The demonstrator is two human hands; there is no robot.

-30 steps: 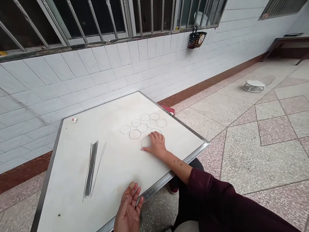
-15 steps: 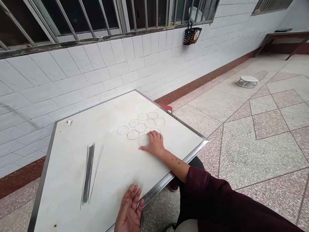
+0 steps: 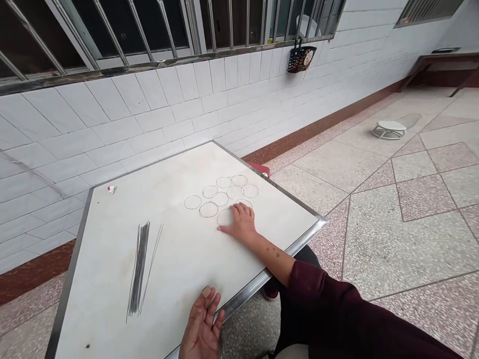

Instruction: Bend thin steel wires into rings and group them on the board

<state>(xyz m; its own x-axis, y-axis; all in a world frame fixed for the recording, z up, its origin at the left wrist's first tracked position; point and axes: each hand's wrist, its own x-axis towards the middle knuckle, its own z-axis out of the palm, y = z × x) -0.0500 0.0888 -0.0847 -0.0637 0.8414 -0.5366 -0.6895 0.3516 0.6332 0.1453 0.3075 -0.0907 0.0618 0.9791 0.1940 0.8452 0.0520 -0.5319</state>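
My right hand (image 3: 242, 222) lies palm down on the white tabletop, thumb and fingers spread, at the near edge of a group of thin dark wire rings (image 3: 208, 217). Its thumb and fingertips reach around or onto the nearest ring (image 3: 217, 218), part of which is hidden by the hand. Several of these rings lie flat, some overlapping. My left hand (image 3: 204, 325) rests palm up by the table's front edge, fingers loosely curled and apart, with nothing in it. A tan bandage covers one fingertip. Left of it lies a bundle of straight thin wires (image 3: 139, 269), with a few loose ones alongside.
The table (image 3: 187, 264) has a metal edge and stands by a white tiled wall (image 3: 179, 117). A small white and red object (image 3: 112, 189) sits at its far left corner. A red stool (image 3: 261, 168) shows behind the table; a low white chair (image 3: 389, 127) stands farther off.
The whole view has shifted slightly as my head moved. Both hands, the rings and the wires keep their places on the table.
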